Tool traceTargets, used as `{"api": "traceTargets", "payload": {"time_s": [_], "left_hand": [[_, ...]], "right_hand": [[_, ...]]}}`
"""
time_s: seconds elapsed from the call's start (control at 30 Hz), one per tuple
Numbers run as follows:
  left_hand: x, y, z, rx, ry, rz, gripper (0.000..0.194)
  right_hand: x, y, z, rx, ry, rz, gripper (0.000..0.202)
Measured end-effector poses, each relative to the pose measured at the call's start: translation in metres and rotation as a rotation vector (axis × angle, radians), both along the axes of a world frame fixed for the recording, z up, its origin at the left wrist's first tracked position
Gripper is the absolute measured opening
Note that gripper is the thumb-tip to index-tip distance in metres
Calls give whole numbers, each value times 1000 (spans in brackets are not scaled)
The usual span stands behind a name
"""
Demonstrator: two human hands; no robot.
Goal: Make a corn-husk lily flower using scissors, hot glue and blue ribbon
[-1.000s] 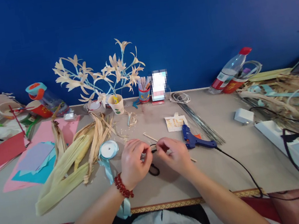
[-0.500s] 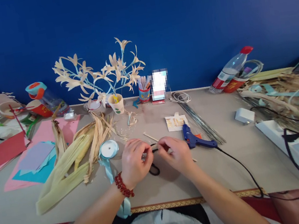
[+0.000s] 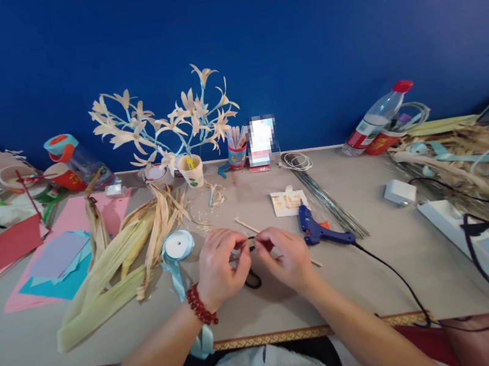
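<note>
Over the middle of the table, my left hand and my right hand pinch a thin black cord between them. One loop of it hangs below my left fingers; the rest is hidden by my fingertips. A red bead bracelet circles my left wrist. Left of that hand lies a roll of light blue ribbon, its tail trailing to the table edge. Just beyond my fingers is a thin pale stick. To the right of my right hand rests a blue glue gun.
Corn husks and coloured paper lie on the left. Husk flowers in a paper cup stand at the back near a phone. Wires lie right of centre, with a power strip and a bottle farther right.
My hands have drawn closer together, and their fingertips now nearly meet at the black cord. The view has shifted slightly; the things on the table stay in place.
</note>
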State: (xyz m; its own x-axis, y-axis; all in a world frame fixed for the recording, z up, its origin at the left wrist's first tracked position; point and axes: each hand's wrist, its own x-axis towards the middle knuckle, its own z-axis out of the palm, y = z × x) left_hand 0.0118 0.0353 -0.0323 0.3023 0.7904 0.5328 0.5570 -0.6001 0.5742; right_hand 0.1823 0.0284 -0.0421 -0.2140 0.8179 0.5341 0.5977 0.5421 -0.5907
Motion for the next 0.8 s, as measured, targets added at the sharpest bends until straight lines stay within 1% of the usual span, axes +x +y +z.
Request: {"api": "traceTargets", "payload": {"time_s": [0.07,0.2,0.27,0.33,0.4,0.47,0.5,0.57,0.67,0.73,0.8], "left_hand": [[1,-1,2,-19,7,-26,14],[4,1,2,27,48,-47,6],[3,3,1,47,66,-43,9],[0,5,0,61,70,-21,11],[-5,7,0,73,53,33,12],[-8,8,1,71,16,81,10],[-9,8,2,64,0,85,8],[-7,6,5,50,-9,44,6],[-1,4,7,53,34,-40,7],[2,4,6,58,71,-50,7],[1,6,4,73,92,-22,10]], "right_hand": [[0,0,-1,20,-20,2,3],[0,-2,0,68,-76,37,4],[1,-2,0,95,-95,52,6],[2,-2,-1,119,-92,40,7],[4,-2,-1,131,-66,3,8],[5,-1,-2,131,-41,-27,8],[5,-1,-2,129,-36,-29,8],[3,-1,-2,130,-40,-11,8],[-1,-2,-3,135,-52,20,7],[-1,-2,-4,139,-55,21,8],[1,-2,-5,144,-41,2,8]]}}
